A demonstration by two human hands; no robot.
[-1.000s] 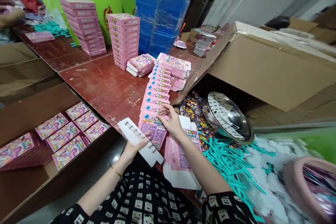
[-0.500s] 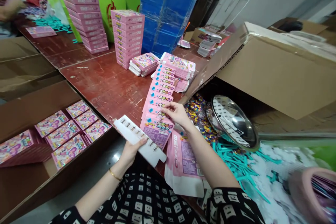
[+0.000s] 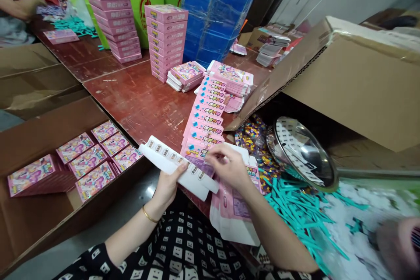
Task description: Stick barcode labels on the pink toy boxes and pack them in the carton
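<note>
At table edge, left hand (image 3: 169, 186) grips 1 white sticker strip (image 3: 179, 167); right hand (image 3: 229, 167) pinches 1 pink box flat (image 3: 198, 153)

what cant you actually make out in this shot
Head view only:
- Right hand: fingertips motion-blurred over the fanned pink cartons, so its grip is unclear.
- White sticker strip in the left hand: print too small to read.
- Pink object at the bottom right: blurred and cut off by the edge.
- Steel bowl: covers part of the colourful pieces behind it.

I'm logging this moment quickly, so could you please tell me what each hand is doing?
Left hand: closed on a white sticker strip.
Right hand: fingers pinched over the pink flat cartons; contact blurred.
</note>
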